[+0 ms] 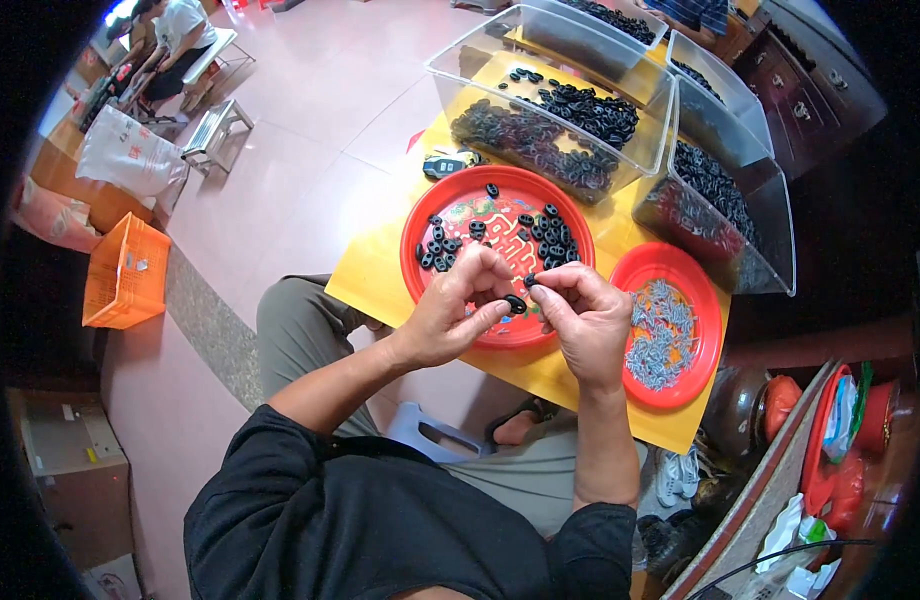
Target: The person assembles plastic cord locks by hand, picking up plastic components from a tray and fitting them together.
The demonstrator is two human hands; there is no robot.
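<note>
At the centre of the frame, the left hand [455,310] pinches a small black ring [516,304] while the right hand [580,310] closes its fingertips on a tiny piece beside it, over the red plate [420,215]

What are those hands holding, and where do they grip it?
The left hand pinches a small black oval ring by its edge. The right hand pinches something tiny at its fingertips, too small to tell.

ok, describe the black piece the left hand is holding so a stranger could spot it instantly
Start at the yellow table and its larger red tray. Above the tray's near rim, the left hand pinches a small black oval ring. Unlike the loose rings on the tray, it is held up in the fingertips.
</note>
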